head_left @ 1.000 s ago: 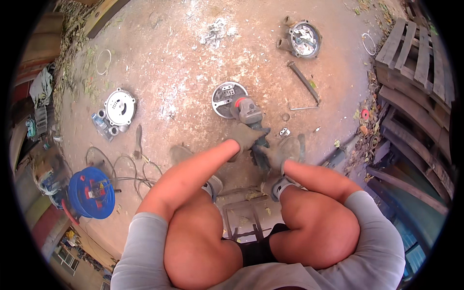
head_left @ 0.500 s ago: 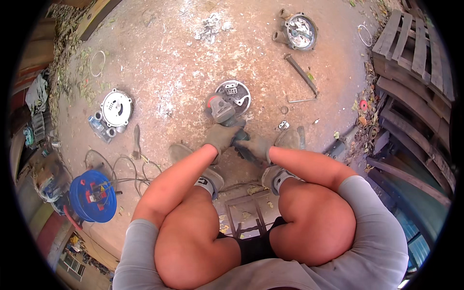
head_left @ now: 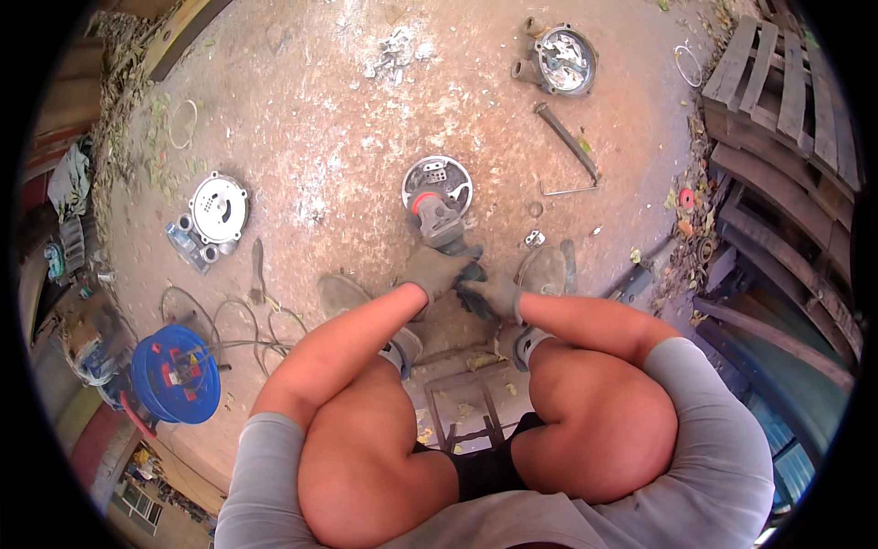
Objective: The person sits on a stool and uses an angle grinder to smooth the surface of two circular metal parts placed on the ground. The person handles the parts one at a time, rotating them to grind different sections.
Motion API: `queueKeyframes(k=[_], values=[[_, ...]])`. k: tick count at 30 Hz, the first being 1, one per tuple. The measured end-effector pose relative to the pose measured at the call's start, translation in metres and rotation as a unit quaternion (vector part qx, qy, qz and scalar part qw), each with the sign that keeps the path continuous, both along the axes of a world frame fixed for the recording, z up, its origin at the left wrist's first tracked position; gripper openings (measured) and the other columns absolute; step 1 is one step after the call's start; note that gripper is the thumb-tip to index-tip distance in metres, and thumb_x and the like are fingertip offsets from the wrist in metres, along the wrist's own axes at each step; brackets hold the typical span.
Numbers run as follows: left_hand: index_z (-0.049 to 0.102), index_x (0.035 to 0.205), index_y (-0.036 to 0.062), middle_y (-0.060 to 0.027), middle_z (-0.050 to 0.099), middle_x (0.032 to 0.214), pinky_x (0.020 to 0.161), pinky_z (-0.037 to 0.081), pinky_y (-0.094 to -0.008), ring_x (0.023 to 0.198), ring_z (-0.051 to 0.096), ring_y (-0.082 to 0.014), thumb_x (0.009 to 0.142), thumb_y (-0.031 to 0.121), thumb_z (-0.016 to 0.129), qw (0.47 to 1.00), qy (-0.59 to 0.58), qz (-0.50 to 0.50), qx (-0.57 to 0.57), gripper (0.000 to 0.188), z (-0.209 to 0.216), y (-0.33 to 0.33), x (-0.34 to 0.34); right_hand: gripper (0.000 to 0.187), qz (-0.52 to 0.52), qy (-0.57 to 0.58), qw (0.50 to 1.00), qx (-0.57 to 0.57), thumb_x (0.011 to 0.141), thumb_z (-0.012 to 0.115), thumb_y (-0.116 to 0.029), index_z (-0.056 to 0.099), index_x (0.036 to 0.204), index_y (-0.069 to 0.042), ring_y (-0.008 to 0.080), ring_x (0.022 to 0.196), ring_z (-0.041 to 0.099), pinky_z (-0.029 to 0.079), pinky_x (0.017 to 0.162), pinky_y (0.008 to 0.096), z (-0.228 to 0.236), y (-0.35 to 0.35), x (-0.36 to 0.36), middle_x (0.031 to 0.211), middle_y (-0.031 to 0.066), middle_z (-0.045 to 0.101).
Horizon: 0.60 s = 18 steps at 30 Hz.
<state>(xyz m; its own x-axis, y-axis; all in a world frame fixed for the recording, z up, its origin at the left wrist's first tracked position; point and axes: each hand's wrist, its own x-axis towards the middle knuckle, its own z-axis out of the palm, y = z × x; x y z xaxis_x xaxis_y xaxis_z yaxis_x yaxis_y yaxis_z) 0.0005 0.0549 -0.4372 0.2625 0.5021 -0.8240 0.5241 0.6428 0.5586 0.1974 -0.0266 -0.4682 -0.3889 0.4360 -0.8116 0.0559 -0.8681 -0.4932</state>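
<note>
Both my hands, in grey work gloves, are wrapped round an angle grinder point(head_left: 440, 220) between my feet. My left hand point(head_left: 437, 273) grips its body behind the head, and my right hand point(head_left: 496, 295) holds the rear part of the handle. The grinder's head, with a reddish ring, lies over the near side of a round metal housing point(head_left: 460, 171) on the ground. That part has a pale machined rim and a small block with holes inside. The grinder's head hides its near left portion, and the disc cannot be made out.
A round metal cover point(head_left: 219, 209) lies at left, near a blue cable reel point(head_left: 146, 380) and a wooden-handled tool point(head_left: 258, 271). Far right are another housing point(head_left: 565, 62) and a long hammer point(head_left: 567, 142). Wooden pallets point(head_left: 777, 87) line the right edge. Metal scraps point(head_left: 398, 53) lie ahead.
Both hands have shifted slightly right and nearer to me with the grinder. Its head has moved from the housing's left side to its near side, uncovering more of the left rim.
</note>
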Motion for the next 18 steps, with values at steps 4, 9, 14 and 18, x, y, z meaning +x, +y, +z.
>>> queueKeyframes(k=[4, 9, 14, 18], values=[[0.084, 0.114, 0.0058, -0.0147, 0.084, 0.104, 0.087, 0.06, -0.0402, 0.094, 0.08, -0.0285, 0.094, 0.061, 0.079, 0.999, 0.008, -0.04, -0.023, 0.059, 0.004, 0.013, 0.026, 0.034, -0.068, -0.003, 0.997, -0.041, 0.106, 0.072, -0.023, 0.066, 0.133, -0.003, 0.0222, 0.089, 0.076, 0.063, 0.079, 0.0392, 0.008, -0.005, 0.015, 0.107, 0.0108, 0.076], [0.082, 0.118, 0.0052, -0.0179, 0.083, 0.108, 0.092, 0.06, -0.0411, 0.1, 0.08, -0.0318, 0.094, 0.062, 0.078, 0.998, -0.013, -0.057, 0.029, 0.062, 0.009, 0.037, 0.041, 0.034, -0.081, -0.033, 0.996, -0.034, 0.106, 0.072, -0.021, 0.065, 0.135, -0.004, 0.0226, 0.092, 0.077, 0.064, 0.08, 0.0389, 0.014, 0.012, 0.026, 0.11, 0.0111, 0.077], [0.063, 0.149, 0.0004, -0.0231, 0.072, 0.142, 0.111, 0.054, -0.0486, 0.129, 0.07, -0.0366, 0.095, 0.064, 0.077, 0.987, 0.001, -0.049, 0.155, 0.085, -0.004, 0.033, 0.023, 0.034, -0.14, -0.051, 0.988, 0.05, 0.105, 0.074, -0.021, 0.066, 0.133, -0.003, 0.021, 0.087, 0.076, 0.063, 0.077, 0.0378, 0.035, 0.052, 0.035, 0.105, 0.0104, 0.077], [0.05, 0.162, 0.0013, -0.0229, 0.048, 0.169, 0.13, 0.033, -0.0579, 0.157, 0.043, -0.0417, 0.098, 0.061, 0.073, 0.773, 0.295, -0.357, 0.434, 0.09, -0.024, 0.03, -0.012, 0.033, -0.25, -0.047, 0.963, 0.087, 0.104, 0.075, -0.02, 0.065, 0.129, -0.001, 0.0202, 0.082, 0.074, 0.063, 0.075, 0.0371, 0.023, 0.066, 0.069, 0.1, 0.0102, 0.075]])
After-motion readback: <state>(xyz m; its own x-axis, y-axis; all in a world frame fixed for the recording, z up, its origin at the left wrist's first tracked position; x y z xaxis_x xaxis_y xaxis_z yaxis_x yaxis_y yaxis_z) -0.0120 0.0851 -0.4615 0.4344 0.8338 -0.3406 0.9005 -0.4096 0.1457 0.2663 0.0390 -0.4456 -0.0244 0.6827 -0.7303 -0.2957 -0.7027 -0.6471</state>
